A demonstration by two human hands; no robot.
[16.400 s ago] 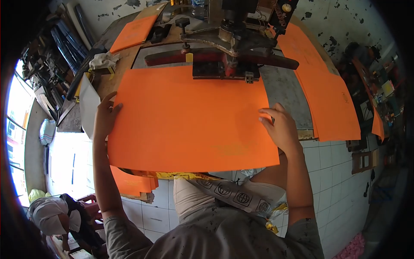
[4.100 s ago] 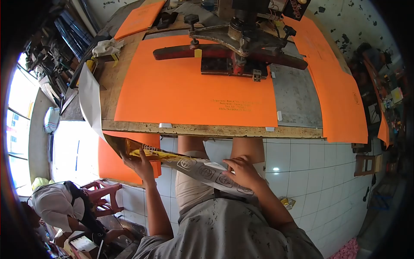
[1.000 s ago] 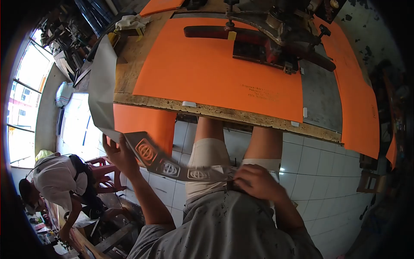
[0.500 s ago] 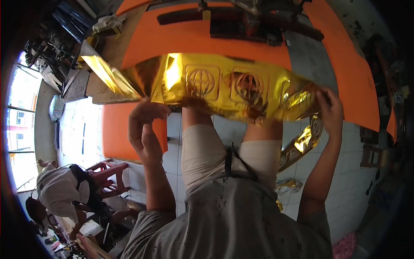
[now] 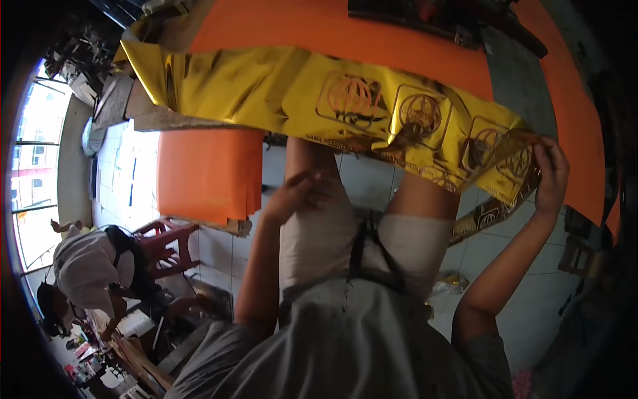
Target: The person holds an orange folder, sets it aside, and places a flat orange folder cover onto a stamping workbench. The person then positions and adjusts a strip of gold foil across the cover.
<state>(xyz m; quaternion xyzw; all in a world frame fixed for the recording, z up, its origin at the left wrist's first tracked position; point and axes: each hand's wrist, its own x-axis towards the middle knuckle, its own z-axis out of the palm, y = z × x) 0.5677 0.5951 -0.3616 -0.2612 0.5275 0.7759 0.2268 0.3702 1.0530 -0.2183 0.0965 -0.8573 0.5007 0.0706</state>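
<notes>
A long strip of shiny gold foil (image 5: 246, 93) stretches across the work table and over my legs. Square emblems with globe-like shapes are printed on its right part. My right hand (image 5: 551, 174) pinches the foil's right end, and a narrower printed tail of foil hangs below toward the floor. Over my thigh, below the strip and apart from it, is my left hand (image 5: 299, 196), its fingers loosely spread and slightly blurred, with nothing in them.
Orange sheets (image 5: 272, 33) cover the table, under a dark metal clamp-like device (image 5: 425, 16). More orange sheets (image 5: 209, 173) are stacked at the left. Beside a red plastic stool (image 5: 169, 246), another person (image 5: 96, 269) bends over. Crumpled foil (image 5: 452, 282) lies on the floor.
My left hand has let go of the foil and dropped toward my thigh. My right hand has moved right, and the strip now lies flatter and more spread out.
</notes>
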